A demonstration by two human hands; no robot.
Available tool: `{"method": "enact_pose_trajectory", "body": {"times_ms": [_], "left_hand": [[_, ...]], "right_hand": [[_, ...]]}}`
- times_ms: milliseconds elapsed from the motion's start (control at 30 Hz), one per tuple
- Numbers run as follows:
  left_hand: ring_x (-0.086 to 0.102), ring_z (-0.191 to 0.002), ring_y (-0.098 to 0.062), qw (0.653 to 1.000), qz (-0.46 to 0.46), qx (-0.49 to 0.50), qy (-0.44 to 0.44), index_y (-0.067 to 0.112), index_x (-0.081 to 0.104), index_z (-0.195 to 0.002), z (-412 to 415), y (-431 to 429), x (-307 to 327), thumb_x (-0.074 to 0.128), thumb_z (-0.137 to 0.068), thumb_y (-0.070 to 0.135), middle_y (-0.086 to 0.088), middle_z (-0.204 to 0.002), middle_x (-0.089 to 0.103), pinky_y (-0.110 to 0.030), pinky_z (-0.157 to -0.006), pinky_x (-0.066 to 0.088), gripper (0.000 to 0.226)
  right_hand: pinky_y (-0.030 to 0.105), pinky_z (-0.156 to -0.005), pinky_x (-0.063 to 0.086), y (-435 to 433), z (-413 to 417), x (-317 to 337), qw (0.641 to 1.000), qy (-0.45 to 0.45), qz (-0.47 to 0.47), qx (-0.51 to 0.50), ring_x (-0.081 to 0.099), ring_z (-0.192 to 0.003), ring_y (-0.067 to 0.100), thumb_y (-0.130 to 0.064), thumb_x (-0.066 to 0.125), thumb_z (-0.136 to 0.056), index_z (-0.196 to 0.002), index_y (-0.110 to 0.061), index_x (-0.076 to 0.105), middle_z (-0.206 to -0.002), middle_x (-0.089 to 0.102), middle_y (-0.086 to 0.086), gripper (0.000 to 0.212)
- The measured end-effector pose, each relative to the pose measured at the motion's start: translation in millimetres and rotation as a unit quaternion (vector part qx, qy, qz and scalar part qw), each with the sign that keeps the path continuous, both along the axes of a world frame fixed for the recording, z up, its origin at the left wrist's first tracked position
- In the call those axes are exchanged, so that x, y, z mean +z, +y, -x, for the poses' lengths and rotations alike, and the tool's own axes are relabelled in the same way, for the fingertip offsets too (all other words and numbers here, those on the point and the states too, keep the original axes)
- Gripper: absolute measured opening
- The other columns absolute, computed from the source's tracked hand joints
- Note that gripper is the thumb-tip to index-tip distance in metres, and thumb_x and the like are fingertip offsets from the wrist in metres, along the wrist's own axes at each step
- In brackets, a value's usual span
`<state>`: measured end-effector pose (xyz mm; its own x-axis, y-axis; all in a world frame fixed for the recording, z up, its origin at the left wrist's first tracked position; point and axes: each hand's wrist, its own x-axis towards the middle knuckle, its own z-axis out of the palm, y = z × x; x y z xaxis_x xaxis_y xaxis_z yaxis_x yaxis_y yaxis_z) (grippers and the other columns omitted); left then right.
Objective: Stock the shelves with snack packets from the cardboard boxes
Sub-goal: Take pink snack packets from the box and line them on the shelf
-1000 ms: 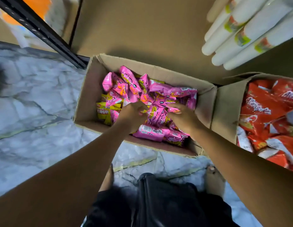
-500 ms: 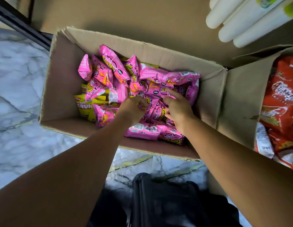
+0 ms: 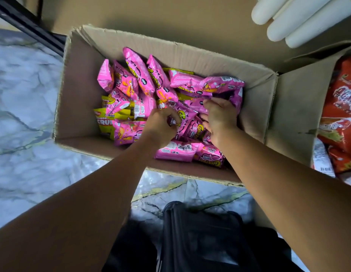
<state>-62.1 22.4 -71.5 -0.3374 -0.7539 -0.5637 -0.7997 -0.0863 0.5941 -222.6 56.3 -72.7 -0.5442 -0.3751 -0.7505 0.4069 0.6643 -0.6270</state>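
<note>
Head view: the open cardboard box (image 3: 78, 85) sits on the marble floor (image 3: 23, 99), and both hands are down inside it. The pink snack packets (image 3: 140, 73) lie heaped from the centre of the box toward its 3 o'clock wall, with a few yellow packets (image 3: 104, 122) underneath at 9 o'clock. The left hand (image 3: 160, 127) has its grip clamped on one of the pink snack packets, fingers curled over the top edge. The right hand (image 3: 219, 116) presses into the heap just beside it. Its fingers are bent among the packets, but whether its grip has closed on one cannot be told.

The step looks like gathering a handful to carry to the shelf. It would go best if the two hands squeezed several packets flat between them. Pinching the seams is a poorer choice, since the slick, puffed bags are likely to slide apart.

The 9 o'clock half of the box is bare cardboard, so there is room to shuffle packets there. The near wall at 6 o'clock lies under both forearms, so the lift should go straight up. A second box (image 3: 292, 114) holding red packets (image 3: 343, 114) touches the first at 3 o'clock. White tubes (image 3: 288, 24) overhang at 1 o'clock. A black shelf bar (image 3: 29, 26) runs in at 10 o'clock.
</note>
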Motion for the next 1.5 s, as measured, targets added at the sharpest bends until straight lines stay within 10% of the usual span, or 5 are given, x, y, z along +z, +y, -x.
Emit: {"method": "enact_pose_trajectory", "body": {"times_ms": [233, 433, 700, 1300, 1500], "left_hand": [[0.066, -0.079, -0.020, 1.000, 0.005, 0.010, 0.010, 0.045, 0.061, -0.074, -21, -12, 78, 0.062, -0.083, 0.012, 0.008, -0.093, 0.071, -0.033, -0.073, 0.056, 0.034], [0.050, -0.061, -0.008, 0.996, 0.072, -0.008, 0.051, 0.027, 0.062, -0.083, -41, -26, 201, 0.078, -0.077, 0.007, -0.003, -0.077, 0.065, -0.016, -0.056, 0.037, 0.027], [0.047, -0.053, -0.009, 0.989, 0.104, 0.043, 0.091, 0.031, 0.067, -0.089, -49, -33, 398, 0.086, -0.067, 0.020, 0.001, -0.068, 0.057, -0.021, -0.057, 0.037, 0.031], [0.057, -0.065, -0.011, 0.938, 0.295, 0.037, 0.180, 0.050, 0.063, -0.102, -54, -68, 799, 0.082, -0.068, 0.039, -0.006, -0.097, 0.060, -0.020, -0.066, 0.044, 0.041], [0.066, -0.070, -0.019, 0.907, 0.322, 0.046, 0.269, 0.052, 0.064, -0.094, -11, -96, 857, 0.080, -0.065, 0.030, -0.012, -0.114, 0.059, -0.025, -0.068, 0.053, 0.040]], "right_hand": [[0.019, -0.043, 0.031, 5, 5, 72, 1.000, 0.015, -0.015, -0.020, 0.044, -0.054, 0.013, -0.002, 0.053, -0.086, -0.087, -0.027, 0.062, -0.082, 0.061, 0.001, 0.027], [0.016, -0.033, 0.024, 10, 5, 184, 0.998, 0.041, 0.006, 0.047, 0.041, -0.049, 0.009, 0.003, 0.046, -0.086, -0.088, -0.024, 0.066, -0.076, 0.057, -0.005, 0.034], [0.027, -0.057, 0.039, 12, -9, 387, 0.971, 0.121, 0.109, 0.176, 0.048, -0.053, 0.006, -0.011, 0.061, -0.081, -0.059, -0.027, 0.063, -0.057, 0.056, -0.012, 0.027], [0.019, -0.054, 0.041, -13, -5, 760, 0.841, 0.274, 0.319, 0.340, 0.055, -0.062, 0.002, -0.009, 0.050, -0.096, -0.109, -0.024, 0.063, -0.100, 0.063, -0.007, 0.024], [0.029, -0.062, 0.042, -32, 41, 837, 0.826, 0.318, 0.341, 0.317, 0.048, -0.063, 0.009, -0.012, 0.058, -0.088, -0.102, -0.032, 0.068, -0.071, 0.053, -0.016, 0.026]]}}
